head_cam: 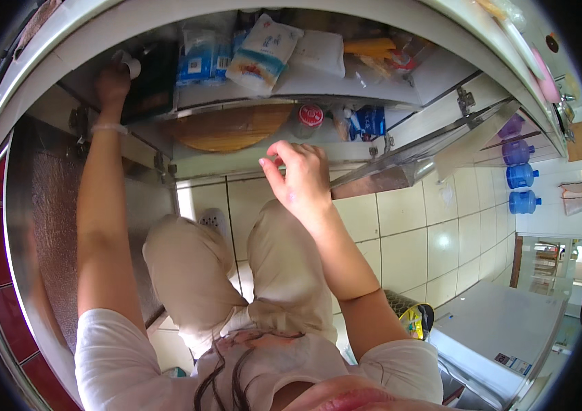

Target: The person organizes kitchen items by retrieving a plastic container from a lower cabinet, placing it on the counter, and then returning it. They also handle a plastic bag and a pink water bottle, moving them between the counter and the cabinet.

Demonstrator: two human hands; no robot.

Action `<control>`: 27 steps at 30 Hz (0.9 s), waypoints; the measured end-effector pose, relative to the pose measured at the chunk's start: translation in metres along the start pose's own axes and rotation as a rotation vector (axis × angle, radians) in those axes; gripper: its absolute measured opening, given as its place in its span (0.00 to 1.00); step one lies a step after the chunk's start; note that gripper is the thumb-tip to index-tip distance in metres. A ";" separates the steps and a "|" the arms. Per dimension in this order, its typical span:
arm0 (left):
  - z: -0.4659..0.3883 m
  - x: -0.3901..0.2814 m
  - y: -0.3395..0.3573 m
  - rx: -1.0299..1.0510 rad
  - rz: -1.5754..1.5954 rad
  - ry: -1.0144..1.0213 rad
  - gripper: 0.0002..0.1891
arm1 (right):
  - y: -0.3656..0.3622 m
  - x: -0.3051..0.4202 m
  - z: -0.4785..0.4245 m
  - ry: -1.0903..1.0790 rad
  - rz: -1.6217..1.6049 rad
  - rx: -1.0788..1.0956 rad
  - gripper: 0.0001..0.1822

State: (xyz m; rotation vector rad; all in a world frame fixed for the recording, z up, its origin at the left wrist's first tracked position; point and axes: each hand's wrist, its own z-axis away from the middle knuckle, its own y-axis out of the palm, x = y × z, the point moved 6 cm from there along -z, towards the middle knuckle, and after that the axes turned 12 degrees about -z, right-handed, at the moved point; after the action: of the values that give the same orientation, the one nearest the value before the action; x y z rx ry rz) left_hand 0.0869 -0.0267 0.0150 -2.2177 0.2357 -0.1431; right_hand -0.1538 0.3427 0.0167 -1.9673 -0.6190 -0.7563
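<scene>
My left hand [112,86] reaches into the shaded left end of the upper shelf of a low cabinet. Its fingers are around a small white cup-like object [133,67], partly hidden by the hand. Just right of it stands a dark green panel or box [153,85]. Over my knee, in front of the lower shelf, hangs my right hand [301,172], fingers loosely bent, thumb apart, nothing in it. Beyond it are a jar with a red lid [310,116] and a round wooden board [234,127]. Printed white bags [265,54] and blue packets [198,64] lie on the upper shelf.
Cabinet doors stand swung out at left [60,221] and right [414,149]. Tiled floor [404,216] extends to the right. A waste bin [406,305] and a white appliance [496,323] are at lower right. Several blue water bottles [523,175] line the far wall.
</scene>
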 end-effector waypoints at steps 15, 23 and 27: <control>0.256 -0.264 -0.026 0.948 0.722 0.799 0.16 | -0.037 0.005 0.067 0.053 0.079 0.096 0.09; 0.328 -0.341 0.144 0.899 0.651 0.297 0.21 | -0.054 -0.002 0.092 0.166 0.159 0.081 0.10; 0.334 -0.347 0.202 0.739 0.557 0.106 0.22 | -0.061 -0.008 0.104 0.185 0.187 0.053 0.10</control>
State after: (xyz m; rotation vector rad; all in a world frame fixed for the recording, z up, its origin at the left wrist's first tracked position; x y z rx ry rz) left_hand -0.2136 0.1856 -0.3557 -1.3546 0.7211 -0.0291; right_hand -0.1736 0.4613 0.0048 -1.8516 -0.3360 -0.7857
